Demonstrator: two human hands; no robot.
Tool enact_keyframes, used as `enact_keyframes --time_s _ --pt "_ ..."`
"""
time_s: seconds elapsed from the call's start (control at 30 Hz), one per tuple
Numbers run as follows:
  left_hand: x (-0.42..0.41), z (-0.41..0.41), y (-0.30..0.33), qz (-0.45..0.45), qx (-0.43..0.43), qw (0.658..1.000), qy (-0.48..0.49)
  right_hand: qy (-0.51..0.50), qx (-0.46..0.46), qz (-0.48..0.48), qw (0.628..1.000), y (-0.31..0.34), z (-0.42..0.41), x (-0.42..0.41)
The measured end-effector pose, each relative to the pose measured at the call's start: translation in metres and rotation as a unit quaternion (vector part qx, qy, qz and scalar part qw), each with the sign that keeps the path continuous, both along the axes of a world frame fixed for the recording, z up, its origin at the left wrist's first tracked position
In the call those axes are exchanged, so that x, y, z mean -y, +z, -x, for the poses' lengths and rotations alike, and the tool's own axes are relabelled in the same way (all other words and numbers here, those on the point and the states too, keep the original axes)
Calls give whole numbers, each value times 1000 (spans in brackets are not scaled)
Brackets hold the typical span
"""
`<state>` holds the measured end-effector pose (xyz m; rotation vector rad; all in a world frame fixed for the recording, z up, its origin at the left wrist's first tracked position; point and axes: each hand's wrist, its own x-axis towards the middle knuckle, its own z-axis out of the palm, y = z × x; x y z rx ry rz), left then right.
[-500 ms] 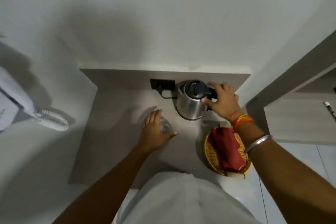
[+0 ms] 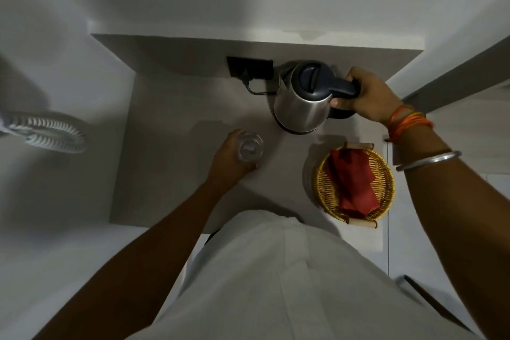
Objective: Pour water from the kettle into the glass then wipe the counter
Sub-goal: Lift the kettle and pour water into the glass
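A steel kettle (image 2: pixel 300 105) with a dark lid and handle is at the back of the grey counter (image 2: pixel 171 146). My right hand (image 2: pixel 364 96) is wrapped around its handle, and the body leans a little toward the front. A clear glass (image 2: pixel 250 149) stands upright on the counter in front of the kettle, and my left hand (image 2: pixel 227 161) grips it from the left side. A red cloth (image 2: pixel 353 182) lies folded in a round wicker basket (image 2: pixel 323 188) at the counter's right front.
A black wall socket (image 2: pixel 249 67) with the kettle's cord sits on the back wall left of the kettle. A coiled white cord (image 2: pixel 47 132) hangs on the left wall. A wooden unit rises at the far right.
My right hand has closed fully round the kettle handle and the kettle has tipped off its base. My left hand has wrapped more firmly around the glass.
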<state>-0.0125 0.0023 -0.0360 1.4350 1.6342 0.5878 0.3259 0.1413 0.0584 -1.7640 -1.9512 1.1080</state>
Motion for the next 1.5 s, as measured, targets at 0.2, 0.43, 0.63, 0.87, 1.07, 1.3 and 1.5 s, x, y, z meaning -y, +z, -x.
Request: enact_keyframes --time_s 0.2,0.43,0.63,0.87,1.07,1.3,1.5 --pt "0 -2 3 17 35 998 47 34 -33 -39 998 13 6 1" --pt "-25 -2 17 6 25 995 93 181 -7 -65 981 75 45 -19" --pt "-35 -2 24 -31 -11 996 79 275 47 -89 956 110 80 -22" --pt "-38 -6 29 -70 -58 994 56 302 124 -77 942 136 114 -22" --pt "-39 -11 36 -71 -71 994 46 321 182 -73 927 159 135 -25" --pt "-39 -12 41 -71 -79 993 44 334 207 -71 917 172 146 -24" --pt "-42 -10 42 -80 -100 991 28 338 227 -71 910 174 155 -21"
